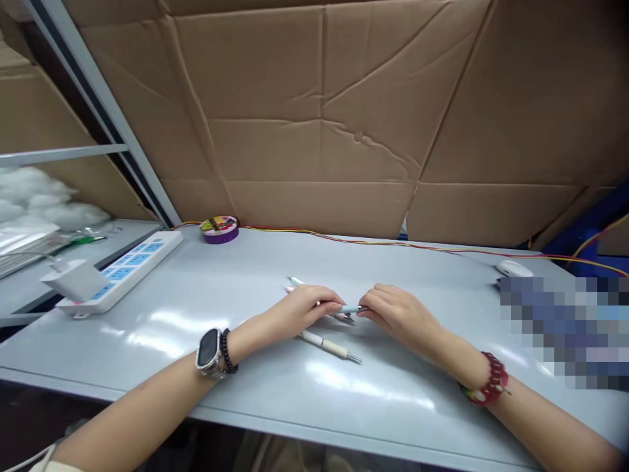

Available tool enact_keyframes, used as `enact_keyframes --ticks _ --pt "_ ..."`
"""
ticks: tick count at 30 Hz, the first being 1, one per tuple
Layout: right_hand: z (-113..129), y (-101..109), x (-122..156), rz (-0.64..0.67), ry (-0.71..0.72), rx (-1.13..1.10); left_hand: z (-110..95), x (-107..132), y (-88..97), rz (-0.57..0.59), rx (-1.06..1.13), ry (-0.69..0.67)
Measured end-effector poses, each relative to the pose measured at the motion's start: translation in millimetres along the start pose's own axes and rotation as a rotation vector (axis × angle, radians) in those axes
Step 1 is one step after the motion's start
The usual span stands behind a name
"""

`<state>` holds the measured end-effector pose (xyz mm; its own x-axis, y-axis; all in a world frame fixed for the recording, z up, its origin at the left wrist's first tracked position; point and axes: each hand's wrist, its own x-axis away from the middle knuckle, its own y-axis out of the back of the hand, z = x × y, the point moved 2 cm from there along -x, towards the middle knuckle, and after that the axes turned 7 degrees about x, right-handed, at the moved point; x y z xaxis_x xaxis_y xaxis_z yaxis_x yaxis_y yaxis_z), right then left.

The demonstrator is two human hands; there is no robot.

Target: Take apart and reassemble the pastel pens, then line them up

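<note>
Between my two hands a light blue pen (350,309) is held level just above the table. My left hand (310,305) pinches its left part between thumb and fingers. At its right end, the fingers of my right hand (397,311) are closed on the darker tip; what exactly they grip there is partly hidden. Below my left hand lies a white and cream pen (325,344) with a metal tip, its far end covered by the hand. Another pen (345,318) with a metal clip and a pale pen (295,280) lie partly hidden behind and under my left hand.
A white power strip (140,262) with a plugged-in charger (77,286) lies at the left. Near the cardboard wall (295,151) stands a round purple tin (219,229). Thin red and yellow wires (373,242) run along the back edge. A white mouse (514,268) sits at the right.
</note>
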<state>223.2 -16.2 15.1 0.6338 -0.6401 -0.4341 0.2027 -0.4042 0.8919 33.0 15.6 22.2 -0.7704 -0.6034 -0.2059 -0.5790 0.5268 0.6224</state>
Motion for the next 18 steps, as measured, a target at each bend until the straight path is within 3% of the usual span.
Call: enact_keyframes --ticks 5,10,14,16,18 --pt "3 -2 1 0.068 0.031 -0.054 1 1 2.0 0.021 -0.016 0.028" --pt "15 -9 5 0.228 -0.206 -0.489 -1 3 7.8 0.023 -0.094 -0.069" --pt "21 -9 4 0.281 -0.358 -0.770 -7 4 10.9 -0.014 -0.257 -0.181" --pt "20 -7 3 0.243 -0.366 -0.689 -9 3 9.6 -0.011 -0.323 -0.199" --pt "16 -6 3 0.165 -0.328 -0.458 -9 3 7.1 0.021 -0.322 -0.166"
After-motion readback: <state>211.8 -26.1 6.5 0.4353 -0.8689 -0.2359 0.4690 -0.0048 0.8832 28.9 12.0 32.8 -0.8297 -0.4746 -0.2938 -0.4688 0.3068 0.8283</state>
